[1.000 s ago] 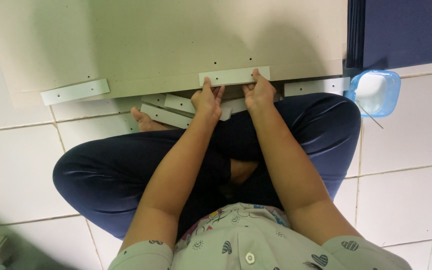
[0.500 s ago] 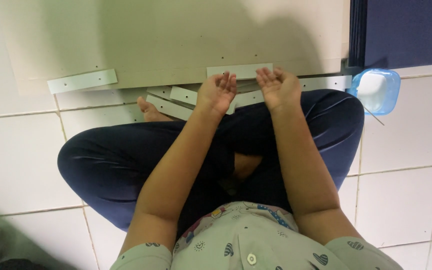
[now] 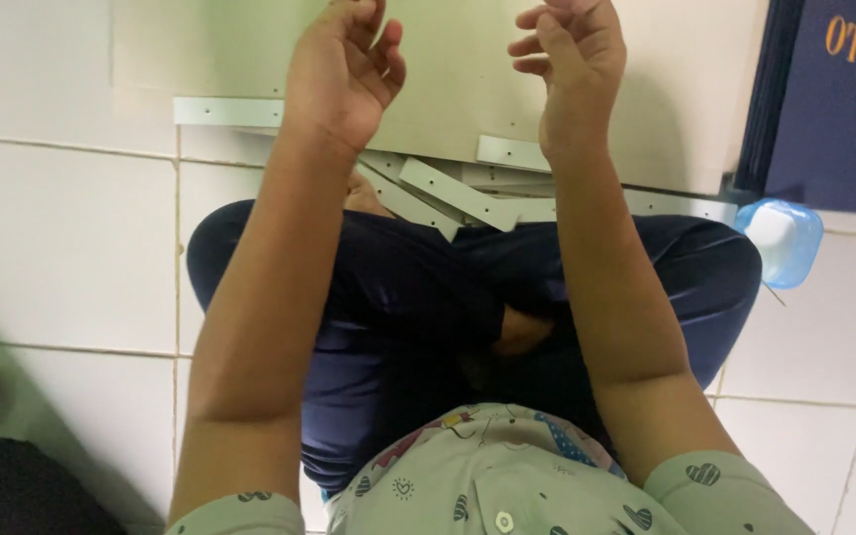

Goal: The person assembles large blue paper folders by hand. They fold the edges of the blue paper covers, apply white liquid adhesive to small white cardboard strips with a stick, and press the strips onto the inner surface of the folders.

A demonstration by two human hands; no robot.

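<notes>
Over the cream flat board [image 3: 468,69] at the top of the view, both hands are raised side by side, palms facing each other, fingers loosely curled, grasping nothing I can make out. Left hand [image 3: 344,69] hovers above the board's left half, right hand [image 3: 567,69] above its middle; can't tell whether either touches the board surface. Board lies flat on the white tiled floor [image 3: 61,238], just beyond the person's crossed legs in dark blue trousers [image 3: 428,297]. One white strip with small holes [image 3: 228,111] sits along the board's near edge on the left, another [image 3: 512,152] under the right wrist, a third [image 3: 681,205] further right along the edge. Loose pile of similar white strips [image 3: 453,193] lies between board edge and knees, overlapping each other, partly tucked under the board. Blue translucent tub with white contents [image 3: 783,238] stands on the floor just beside the right knee. Dark blue flat box [image 3: 839,109] lies at top right, beside the board.
</notes>
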